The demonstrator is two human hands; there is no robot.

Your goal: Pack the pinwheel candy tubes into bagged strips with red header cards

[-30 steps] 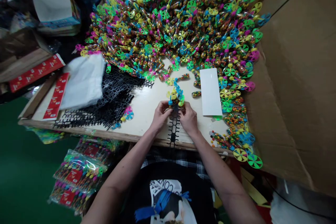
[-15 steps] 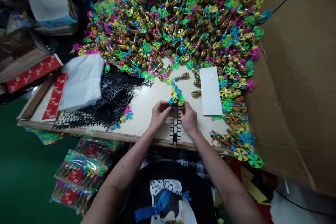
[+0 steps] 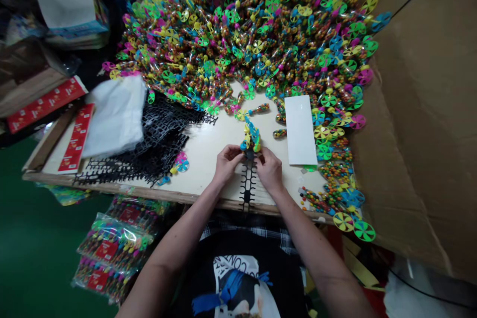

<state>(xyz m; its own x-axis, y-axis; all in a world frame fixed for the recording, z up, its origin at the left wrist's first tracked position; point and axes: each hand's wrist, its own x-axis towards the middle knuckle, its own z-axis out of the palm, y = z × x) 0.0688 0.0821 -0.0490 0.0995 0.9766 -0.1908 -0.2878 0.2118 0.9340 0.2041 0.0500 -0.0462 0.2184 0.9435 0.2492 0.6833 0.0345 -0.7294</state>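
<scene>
My left hand [image 3: 228,164] and my right hand [image 3: 269,169] meet at the top of a black plastic lattice strip [image 3: 247,186], which hangs over the board's near edge. Both hands pinch the strip where a bunch of candy-filled tubes with pinwheels [image 3: 251,138] is fastened on. My fingers hide the point of attachment. Just beyond my hands lie loose candy tubes [image 3: 259,108]. A huge heap of pinwheel candy tubes [image 3: 242,25] covers the far side of the board.
A white card [image 3: 300,130] lies to the right, and black lattice strips [image 3: 156,146] are piled to the left. Beyond them are a white plastic bag [image 3: 115,117] and red printed cards [image 3: 76,138]. Cardboard [image 3: 410,109] walls the right side; filled packs [image 3: 115,243] lie below the board.
My hands stay almost in place at the top of the strip. The whole view has shifted slightly, and the strip still hangs from the same grip.
</scene>
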